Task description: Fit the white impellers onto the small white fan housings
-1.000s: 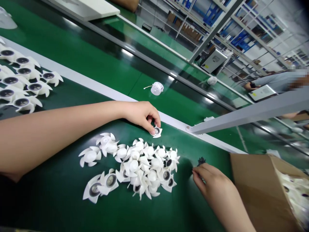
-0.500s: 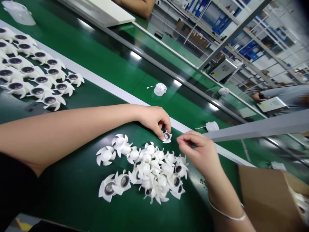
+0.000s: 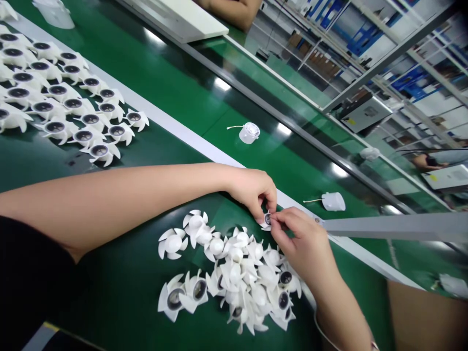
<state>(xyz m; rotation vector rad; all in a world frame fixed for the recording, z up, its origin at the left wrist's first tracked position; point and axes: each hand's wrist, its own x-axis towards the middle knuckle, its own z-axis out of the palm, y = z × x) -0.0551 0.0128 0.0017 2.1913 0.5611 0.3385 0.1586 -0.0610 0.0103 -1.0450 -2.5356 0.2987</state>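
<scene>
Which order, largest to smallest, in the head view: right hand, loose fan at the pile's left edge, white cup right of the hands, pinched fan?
1. Right hand, though it's nearest the camera.
2. Loose fan.
3. White cup.
Pinched fan: mostly hidden by fingers, so can't rank it.
</scene>
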